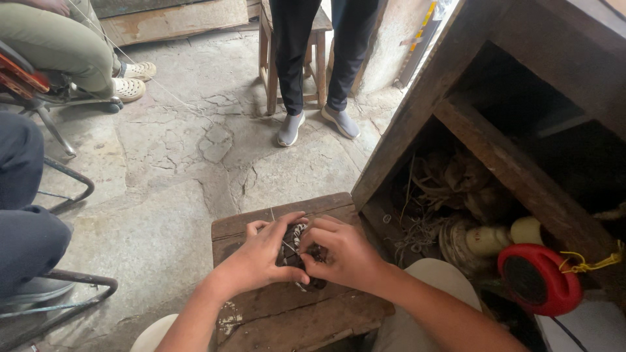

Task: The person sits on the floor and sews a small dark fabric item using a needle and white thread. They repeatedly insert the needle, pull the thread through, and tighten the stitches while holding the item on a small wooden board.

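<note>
- Dark, small woven bundle with pale threads (297, 251) sits between both hands, above a worn brown wooden stool (261, 225).
- Left hand (261, 257) cups the bundle's side, fingers curled round it, thumb pressing underneath.
- Right hand (342, 251) pinches at the bundle's top, fingertips drawn together on a thin pale thread (287, 244).
- Judging by the loose thread ends, the binding looks partly done, with tying off left; how much is wound, I cannot tell.
- Beside the right forearm, a red round plastic reel (538, 277) lies near a dark wooden shelf (521, 176).
- Farther off on the cracked stone floor (176, 150), another person's grey-socked feet (316, 124) stand by a wooden chair.
</note>
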